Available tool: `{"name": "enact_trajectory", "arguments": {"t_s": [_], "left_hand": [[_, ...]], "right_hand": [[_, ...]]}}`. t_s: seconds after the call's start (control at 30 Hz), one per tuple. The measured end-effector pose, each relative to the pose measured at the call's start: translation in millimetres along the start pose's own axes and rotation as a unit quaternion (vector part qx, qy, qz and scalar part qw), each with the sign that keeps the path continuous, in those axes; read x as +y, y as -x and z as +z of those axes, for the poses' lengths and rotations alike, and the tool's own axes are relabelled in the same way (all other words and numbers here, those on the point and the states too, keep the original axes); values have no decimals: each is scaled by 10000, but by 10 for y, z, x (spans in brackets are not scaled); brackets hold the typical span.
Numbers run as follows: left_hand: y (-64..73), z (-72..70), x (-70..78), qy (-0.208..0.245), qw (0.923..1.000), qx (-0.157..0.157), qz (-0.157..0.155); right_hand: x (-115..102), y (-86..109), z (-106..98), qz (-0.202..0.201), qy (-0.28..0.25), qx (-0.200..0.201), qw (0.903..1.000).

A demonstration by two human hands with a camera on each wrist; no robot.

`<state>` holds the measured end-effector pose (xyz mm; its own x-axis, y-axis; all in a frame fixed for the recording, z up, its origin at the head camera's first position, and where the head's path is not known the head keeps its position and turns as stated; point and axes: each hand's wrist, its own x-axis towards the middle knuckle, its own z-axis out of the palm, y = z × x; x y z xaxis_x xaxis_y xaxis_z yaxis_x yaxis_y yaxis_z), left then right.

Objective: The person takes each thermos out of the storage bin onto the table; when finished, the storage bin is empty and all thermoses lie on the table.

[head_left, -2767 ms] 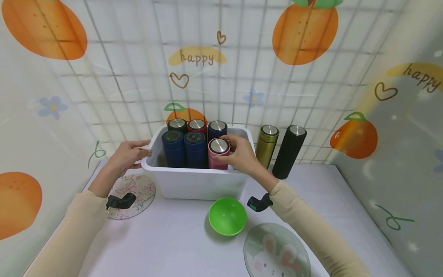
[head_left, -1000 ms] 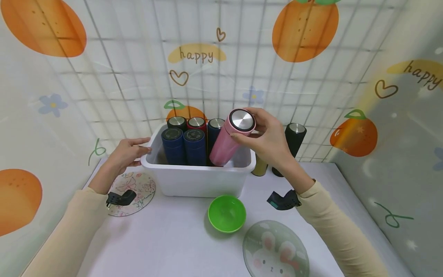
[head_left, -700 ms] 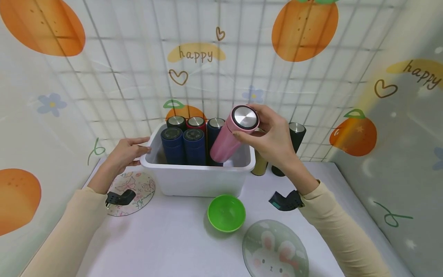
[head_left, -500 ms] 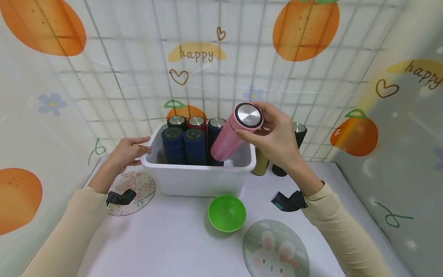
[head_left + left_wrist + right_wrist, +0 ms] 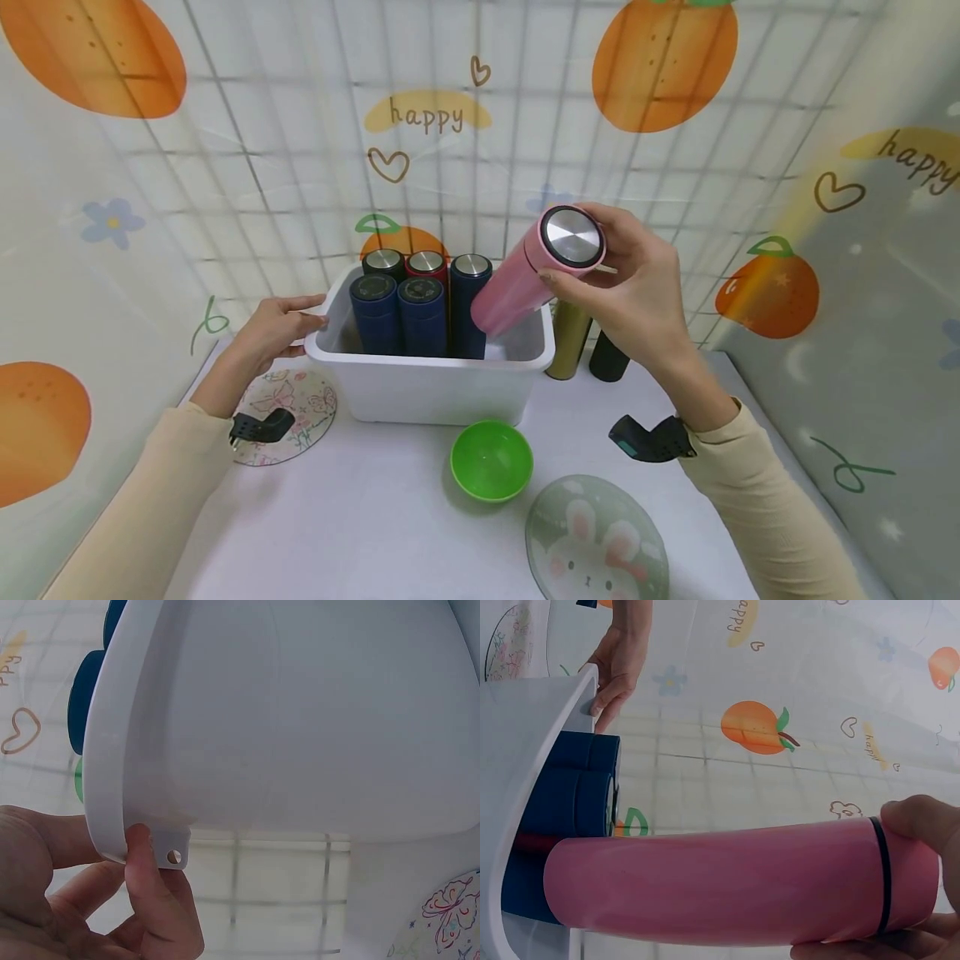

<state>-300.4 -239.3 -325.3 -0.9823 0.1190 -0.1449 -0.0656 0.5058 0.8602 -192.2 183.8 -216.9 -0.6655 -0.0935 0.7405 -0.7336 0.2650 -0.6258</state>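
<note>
My right hand (image 5: 647, 292) grips a pink thermos bottle (image 5: 517, 287) near its silver-topped lid. The bottle is tilted, its bottom at the lower left over the right part of a white plastic bin (image 5: 435, 392). Seen from the right wrist, the pink thermos (image 5: 720, 889) lies across the view, with fingers round the lid end. My left hand (image 5: 273, 337) holds the bin's left rim; the left wrist view shows the rim (image 5: 105, 765) pinched between thumb and fingers. Inside the bin stand several thermos bottles: blue ones (image 5: 422, 325), a red one (image 5: 426, 263) and a dark one (image 5: 384, 262).
Right of the bin stand a gold bottle (image 5: 568, 342) and a black bottle (image 5: 609, 360), both partly hidden by my right hand. In front lie a green bowl (image 5: 492, 462) and a bunny-print round mat (image 5: 596, 542). A floral round mat (image 5: 288, 417) lies under my left forearm.
The pink thermos has come up from its upright place among the others in the bin, tilting and moving right with my right hand. My left hand has stayed on the rim.
</note>
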Motion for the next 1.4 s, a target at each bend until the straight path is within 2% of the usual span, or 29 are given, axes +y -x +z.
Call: {"name": "enact_trajectory", "arguments": {"t_s": [0.2,0.33,0.57,0.83,1.17,1.4], "left_hand": [[8,1,-3,23,10000,2,-22],[17,6,-2,22,10000,4,-31],[11,9,-6,-7,10000,16,-58],[11,10,-13,-53,10000,22,-58],[11,3,6,-41,10000,2,-39],[-2,6,6,-56,10000,8,-52]], "right_hand": [[-64,39,-64,-184,4,25,9998],[-100,89,-117,-162,94,107,9998],[-148,135,-208,-129,-447,212,9987],[-175,159,-317,-413,64,306,9987],[-162,225,-444,-365,-365,576,9970],[-151,267,-544,-329,-273,649,9970]]}}
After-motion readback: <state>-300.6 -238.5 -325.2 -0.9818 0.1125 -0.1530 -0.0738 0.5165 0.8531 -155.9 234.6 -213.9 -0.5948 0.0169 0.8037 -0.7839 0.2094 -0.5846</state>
